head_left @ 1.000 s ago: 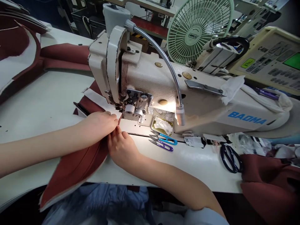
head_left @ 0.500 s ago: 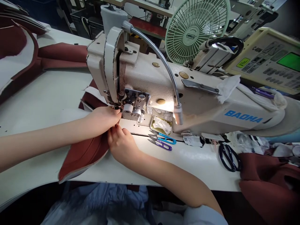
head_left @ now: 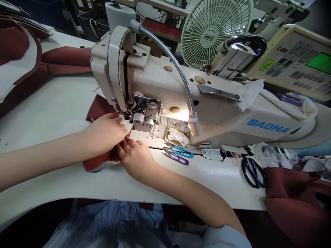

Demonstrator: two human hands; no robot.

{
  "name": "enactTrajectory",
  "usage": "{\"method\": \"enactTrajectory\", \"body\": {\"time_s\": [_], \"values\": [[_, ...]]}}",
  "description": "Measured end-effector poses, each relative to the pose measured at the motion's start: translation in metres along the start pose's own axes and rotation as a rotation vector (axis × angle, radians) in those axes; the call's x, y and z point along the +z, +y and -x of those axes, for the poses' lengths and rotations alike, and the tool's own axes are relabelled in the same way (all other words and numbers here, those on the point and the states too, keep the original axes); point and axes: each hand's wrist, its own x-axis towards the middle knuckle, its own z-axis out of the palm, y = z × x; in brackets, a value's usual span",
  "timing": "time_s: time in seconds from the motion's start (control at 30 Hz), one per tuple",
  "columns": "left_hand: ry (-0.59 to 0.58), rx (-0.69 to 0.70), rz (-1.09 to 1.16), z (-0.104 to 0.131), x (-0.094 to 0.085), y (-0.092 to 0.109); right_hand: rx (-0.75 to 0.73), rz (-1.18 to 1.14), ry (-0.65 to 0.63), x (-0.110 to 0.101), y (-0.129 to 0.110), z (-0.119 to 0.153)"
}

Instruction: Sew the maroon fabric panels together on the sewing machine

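Observation:
A red-brown padded fabric piece with a pale backing lies beneath my hands, at the needle end of a sewing machine. My left hand is bent over the piece, its fingers closed on the edge just in front of the presser foot area. Close below it, my right hand pinches the same edge, fingertips near the left ones. More of the red-brown fabric shows behind my left hand. The needle itself is hidden from sight.
Two thread snips, one blue and one purple, lie beside a small tin. Dark-handled scissors and red-brown fabric are at right. A bendable lamp hangs over the machine bed; a green fan stands behind.
The fabric's near part has swung up and away from the table's front edge, so less shows below my hands. My left hand has shifted slightly left and down.

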Motion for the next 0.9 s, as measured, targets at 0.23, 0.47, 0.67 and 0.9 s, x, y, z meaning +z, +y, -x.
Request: {"method": "enactTrajectory", "body": {"time_s": [0.23, 0.47, 0.67, 0.9], "values": [[-0.258, -0.018, -0.06, 0.01, -0.013, 0.011, -0.047, -0.182, -0.169, -0.024, 0.0, 0.006], [-0.235, -0.075, -0.041, -0.007, -0.003, 0.009, -0.072, -0.17, -0.138, -0.02, 0.0, 0.007], [-0.121, -0.096, -0.035, -0.002, -0.004, 0.009, -0.066, -0.118, -0.134, -0.016, 0.002, 0.006], [-0.226, -0.101, -0.091, 0.003, -0.012, 0.014, -0.009, -0.022, -0.029, -0.001, 0.0, 0.003]]}}
